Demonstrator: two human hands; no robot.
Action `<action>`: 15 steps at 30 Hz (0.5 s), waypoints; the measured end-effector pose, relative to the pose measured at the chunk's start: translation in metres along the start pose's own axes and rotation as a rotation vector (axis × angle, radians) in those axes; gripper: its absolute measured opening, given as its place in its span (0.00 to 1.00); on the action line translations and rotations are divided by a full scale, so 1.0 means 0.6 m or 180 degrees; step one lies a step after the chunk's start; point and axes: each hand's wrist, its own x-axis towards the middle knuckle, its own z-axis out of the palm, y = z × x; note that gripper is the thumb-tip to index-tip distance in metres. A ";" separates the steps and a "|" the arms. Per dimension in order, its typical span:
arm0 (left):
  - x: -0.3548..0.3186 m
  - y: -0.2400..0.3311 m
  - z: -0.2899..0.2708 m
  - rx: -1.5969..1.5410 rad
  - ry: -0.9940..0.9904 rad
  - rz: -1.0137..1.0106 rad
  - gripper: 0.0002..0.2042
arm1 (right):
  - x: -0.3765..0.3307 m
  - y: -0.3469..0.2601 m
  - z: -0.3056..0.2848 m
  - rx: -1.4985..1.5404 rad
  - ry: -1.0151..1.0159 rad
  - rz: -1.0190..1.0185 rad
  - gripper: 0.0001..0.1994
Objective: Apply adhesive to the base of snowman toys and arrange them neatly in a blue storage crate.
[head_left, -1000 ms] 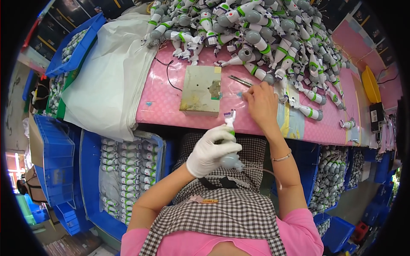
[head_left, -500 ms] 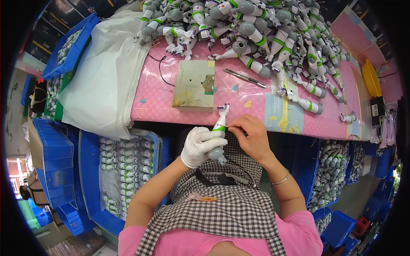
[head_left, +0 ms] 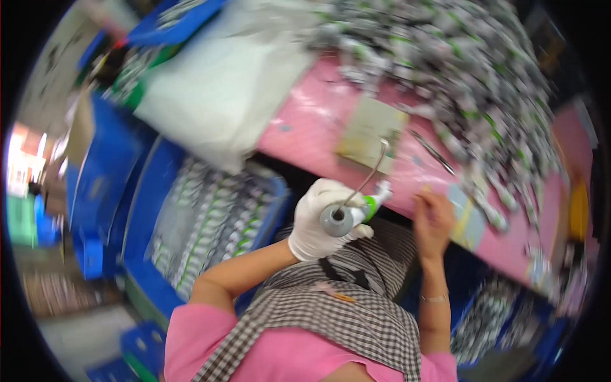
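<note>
My left hand (head_left: 323, 219), in a white glove, is closed around a toy robot arm. Its grey rounded end (head_left: 337, 221) with a dark hole faces up at me, and a thin wire (head_left: 368, 177) curves out from there. A green band (head_left: 369, 207) and the white toy hand (head_left: 383, 190) point away toward the table. My bare right hand (head_left: 435, 219) is apart from the toy arm, by the table's front edge. Motion smears its fingers, so whether they grip anything is unclear.
A metal box (head_left: 371, 135) and a slim knife (head_left: 433, 152) lie on the pink table (head_left: 299, 137). Behind them is a large heap of toy arms (head_left: 445, 70). White sheeting (head_left: 210, 83) covers the table's left. A blue crate (head_left: 137, 239) with rows of toy arms stands at left.
The view has swung and blurred. My left hand has turned the toy arm, bringing its grey end and wire upward. My right hand has come away from the toy arm, to the right.
</note>
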 end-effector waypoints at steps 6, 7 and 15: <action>-0.015 -0.046 -0.204 -0.2357 0.2326 -0.1849 0.17 | 0.062 0.032 0.031 -0.0004 -0.0075 0.0243 0.06; -0.030 -0.054 -0.245 -0.2579 0.2599 -0.2082 0.14 | 0.069 0.038 0.022 -0.0399 -0.0118 0.0144 0.07; -0.418 -0.308 -0.636 -0.0552 0.4699 -0.4351 0.12 | 0.072 0.030 0.073 -0.0428 0.0436 0.0067 0.12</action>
